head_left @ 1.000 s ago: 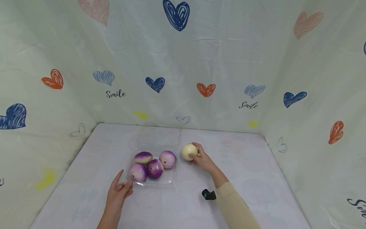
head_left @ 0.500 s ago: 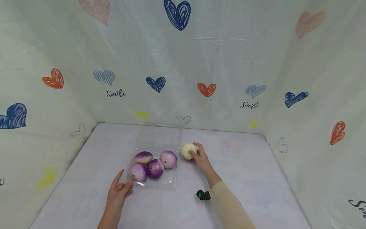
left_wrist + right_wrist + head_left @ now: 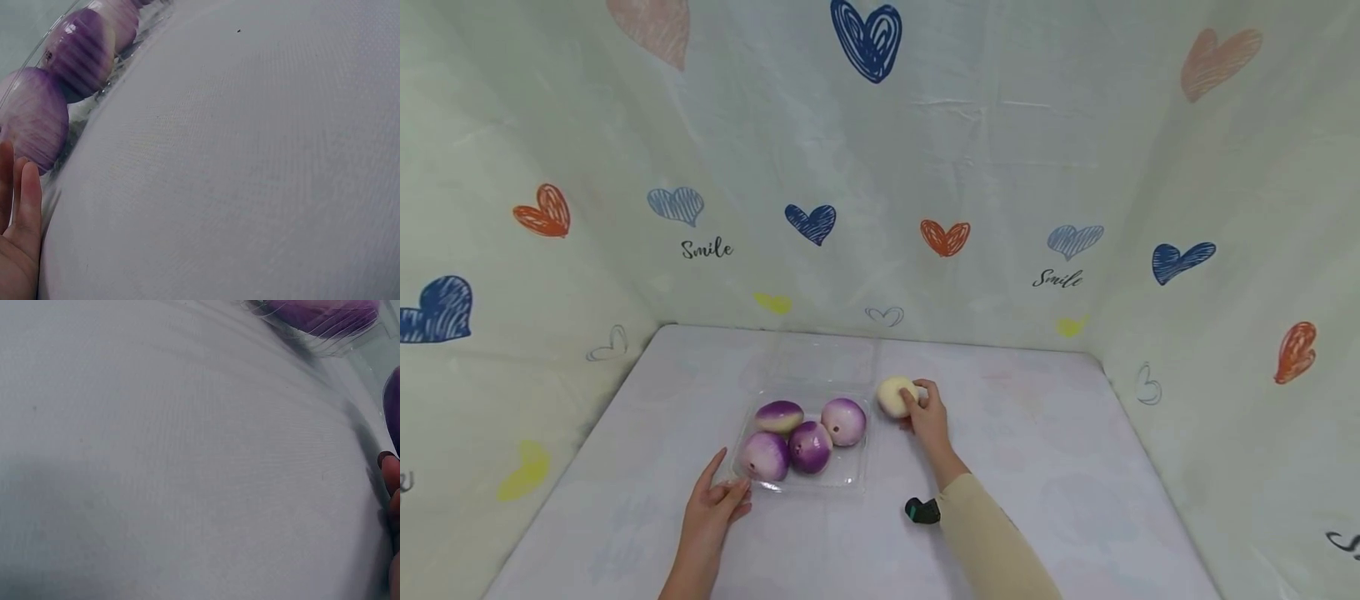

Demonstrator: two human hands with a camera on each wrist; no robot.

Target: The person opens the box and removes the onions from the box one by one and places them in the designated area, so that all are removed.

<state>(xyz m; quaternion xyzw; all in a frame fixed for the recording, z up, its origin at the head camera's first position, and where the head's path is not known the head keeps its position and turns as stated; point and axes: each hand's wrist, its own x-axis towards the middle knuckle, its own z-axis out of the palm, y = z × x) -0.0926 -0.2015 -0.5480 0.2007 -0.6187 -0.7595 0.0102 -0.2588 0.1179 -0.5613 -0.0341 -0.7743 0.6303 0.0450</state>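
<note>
Vegetable (image 3: 892, 398) is pinched outside box (image 3: 848, 478) by right hand (image 3: 929, 419), forearm (image 3: 985, 533) newly swung inward, gap unclosed; corner is touched by spread left hand (image 3: 709, 505).

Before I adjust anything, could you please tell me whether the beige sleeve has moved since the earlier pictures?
Yes: the beige sleeve has shifted left in the head view, its cuff now closer to straight below the middle orange heart on the backdrop.

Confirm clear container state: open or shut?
Open: its transparent lid is folded back on the far side, leaving the four purple bulbs in the container uncovered.
</note>
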